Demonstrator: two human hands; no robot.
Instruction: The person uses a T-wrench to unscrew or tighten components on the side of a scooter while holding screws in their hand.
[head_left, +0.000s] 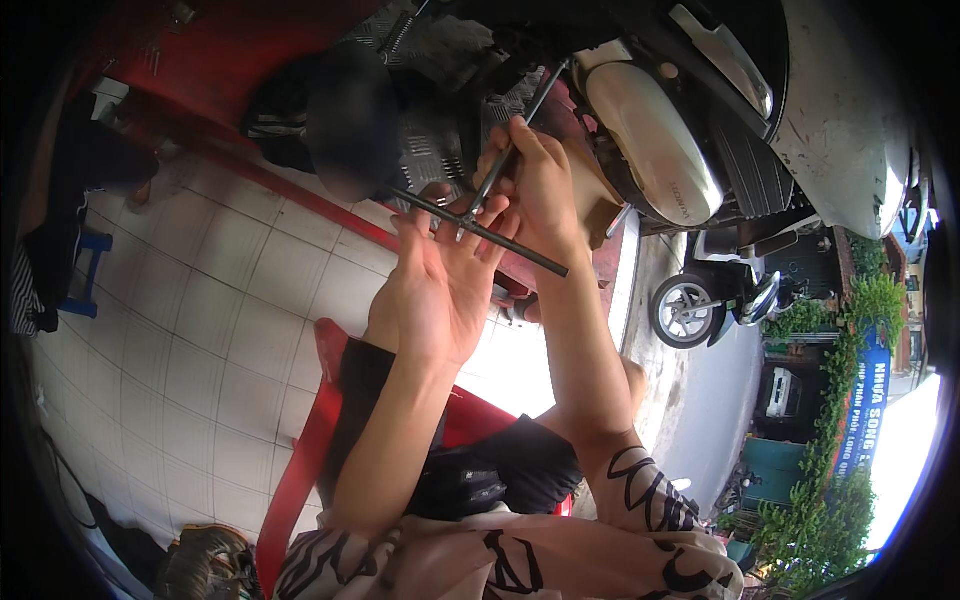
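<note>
A T-handle wrench (516,248) of dark metal stretches in front of me, its long shaft reaching up toward the lower side of a scooter's silver engine cover (655,140). Around the shaft, the fingers of my right hand (545,185) are closed, thumb uppermost. My left hand (445,290) lies palm up at the crossbar, fingers spread and partly behind it; some fingertips seem to touch the bar. Where the shaft's far end meets the scooter is too dark to make out.
The scooter stands on a red platform (280,208) with metal tread plate (430,150). Beside my right wrist is a tan, box-like piece (595,195). A dark rounded shape (350,120) sits left of the wrench. Further off are a blue stool (90,275) and another parked scooter (700,305).
</note>
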